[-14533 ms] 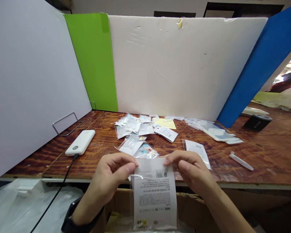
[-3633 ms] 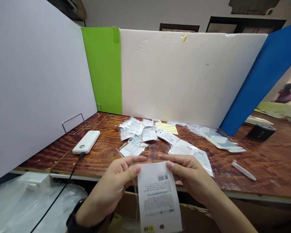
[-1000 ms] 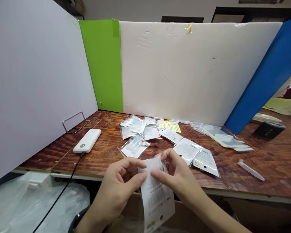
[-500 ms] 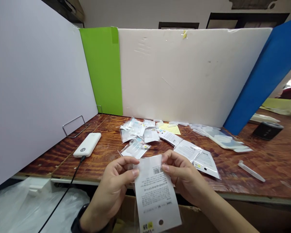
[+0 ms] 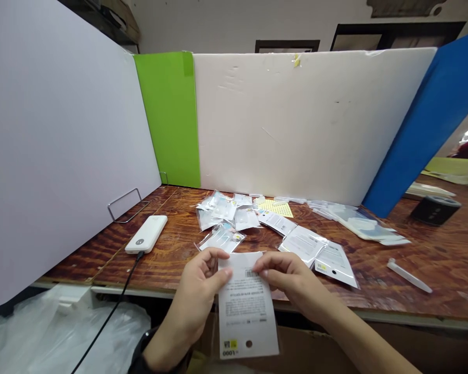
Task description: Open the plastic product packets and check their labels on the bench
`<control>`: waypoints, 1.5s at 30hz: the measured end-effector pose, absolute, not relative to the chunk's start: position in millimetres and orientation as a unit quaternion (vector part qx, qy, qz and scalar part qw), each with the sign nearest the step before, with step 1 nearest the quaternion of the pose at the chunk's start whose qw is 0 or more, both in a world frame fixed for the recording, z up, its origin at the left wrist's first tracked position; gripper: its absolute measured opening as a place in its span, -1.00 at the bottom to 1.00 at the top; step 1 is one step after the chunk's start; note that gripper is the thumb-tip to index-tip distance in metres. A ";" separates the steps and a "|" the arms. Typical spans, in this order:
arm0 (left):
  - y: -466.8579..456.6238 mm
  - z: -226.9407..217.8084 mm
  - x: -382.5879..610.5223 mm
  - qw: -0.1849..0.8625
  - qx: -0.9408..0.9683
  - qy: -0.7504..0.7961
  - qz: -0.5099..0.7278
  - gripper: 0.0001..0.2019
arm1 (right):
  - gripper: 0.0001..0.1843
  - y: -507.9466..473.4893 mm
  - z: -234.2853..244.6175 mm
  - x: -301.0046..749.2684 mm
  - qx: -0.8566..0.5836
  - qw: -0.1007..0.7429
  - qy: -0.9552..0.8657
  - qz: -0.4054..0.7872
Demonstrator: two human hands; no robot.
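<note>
Workbench front edge (image 5: 393,316) under both hands (image 5: 200,293) (image 5: 298,283)

The counter (image 5: 432,270) is glossy varnished wood. On it lie shiny clear plastic bags (image 5: 221,239), a smooth white plastic power bank (image 5: 146,234) and a thin metal wire stand (image 5: 128,204). Above it, the label (image 5: 246,317) is matt white paper.

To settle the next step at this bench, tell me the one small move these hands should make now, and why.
Probably lay the printed packet on the wooden table beside the similar packets. The left hand and right hand both hold its top edge, with the barcode partly covered, and those matching packets lie just right of the right hand.
</note>
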State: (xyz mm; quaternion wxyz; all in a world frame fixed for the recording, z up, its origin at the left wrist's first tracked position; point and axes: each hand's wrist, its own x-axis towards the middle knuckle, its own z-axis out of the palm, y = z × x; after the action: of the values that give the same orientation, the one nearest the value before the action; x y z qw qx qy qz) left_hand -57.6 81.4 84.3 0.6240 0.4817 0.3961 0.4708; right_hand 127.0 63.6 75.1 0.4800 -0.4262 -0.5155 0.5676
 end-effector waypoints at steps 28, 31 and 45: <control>55.5 82.9 -70.1 0.257 0.888 0.355 0.139 -0.73 | -0.70 110.1 30.3 83.7 -0.406 0.309 -0.856 0.084; 59.8 85.6 -72.3 0.268 0.814 0.431 0.283 -0.71 | -0.67 104.6 47.7 92.7 -0.422 0.410 -0.805 0.082; 77.5 89.6 -58.7 0.607 0.528 0.288 0.519 -0.69 | -0.74 49.2 88.8 107.0 -0.381 0.573 -0.674 0.270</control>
State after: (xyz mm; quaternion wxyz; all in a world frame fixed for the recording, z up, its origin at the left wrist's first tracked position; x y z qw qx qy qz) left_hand -58.7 77.5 89.6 0.6069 0.5280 0.2883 0.5194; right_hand 107.0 49.2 88.8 0.5728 -0.3809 -0.6737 0.2701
